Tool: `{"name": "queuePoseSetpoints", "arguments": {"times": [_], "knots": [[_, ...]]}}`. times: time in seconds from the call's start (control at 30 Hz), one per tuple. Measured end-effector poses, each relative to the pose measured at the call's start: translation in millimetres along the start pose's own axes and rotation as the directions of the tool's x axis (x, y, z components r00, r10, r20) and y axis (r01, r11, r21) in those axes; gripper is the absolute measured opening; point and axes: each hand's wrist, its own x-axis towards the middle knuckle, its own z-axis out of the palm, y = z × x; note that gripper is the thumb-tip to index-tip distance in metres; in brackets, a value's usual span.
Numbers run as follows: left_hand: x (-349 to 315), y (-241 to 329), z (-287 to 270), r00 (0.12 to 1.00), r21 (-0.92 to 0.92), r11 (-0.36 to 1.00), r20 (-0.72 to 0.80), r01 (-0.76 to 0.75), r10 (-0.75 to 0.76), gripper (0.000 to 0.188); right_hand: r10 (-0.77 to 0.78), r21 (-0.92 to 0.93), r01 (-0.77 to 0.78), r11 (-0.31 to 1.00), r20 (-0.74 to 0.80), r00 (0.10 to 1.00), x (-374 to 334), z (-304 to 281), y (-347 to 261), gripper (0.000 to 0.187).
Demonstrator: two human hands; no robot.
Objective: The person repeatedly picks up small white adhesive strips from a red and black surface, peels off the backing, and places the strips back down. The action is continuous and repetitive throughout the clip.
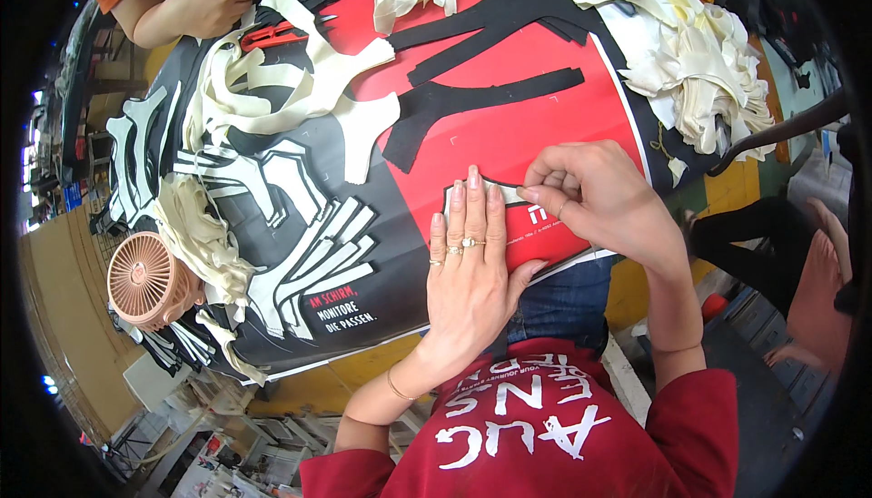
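My left hand [470, 266] lies flat on the red part of the printed sheet [445, 139], fingers straight and pressing on a small cream-and-black cut fabric piece [506, 194]. Most of that piece is under the fingers; its narrow arm sticks out to the right. At this end my right hand [599, 194] pinches, thumb and forefinger together on the tip. Beyond my hands lie black Y-shaped fabric pieces [427, 115]. To the left, cream pieces edged in black [295, 276] are fanned out in overlapping layers.
Cream fabric strips [350, 89] and red-handled scissors [272, 37] lie farther off, near another person's hand [211, 3]. A pink fan [143, 278] stands at the left edge. Piled cream cloth [713, 80] covers the far right, beside a dark curved bar [790, 126].
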Motion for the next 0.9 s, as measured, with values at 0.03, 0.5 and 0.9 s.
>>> {"name": "queuePoseSetpoints", "arguments": {"times": [0.03, 0.5, 0.9], "knots": [[-0.7, -0.9, -0.2, 1.000, 0.002, 1.000, 0.006, -0.002, 0.002, 0.092, -0.002, -0.013, 0.002, 1.000, 0.004, 1.000, -0.1, 0.0, -0.3, 0.010], [-9.4, -6.0, -2.8, 0.999, 0.147, 0.989, 0.018, 0.027, -0.030, 0.086, -0.115, 0.038, 0.121, 0.992, -0.142, 0.983, -25.7, -9.9, 10.3, 0.016], [-9.3, -6.3, 2.1, 0.999, 0.125, 0.992, -0.022, 0.030, -0.028, 0.102, 0.174, 0.191, -0.150, 0.970, -0.116, 0.978, -20.6, -13.3, 1.8, 0.021]]}}
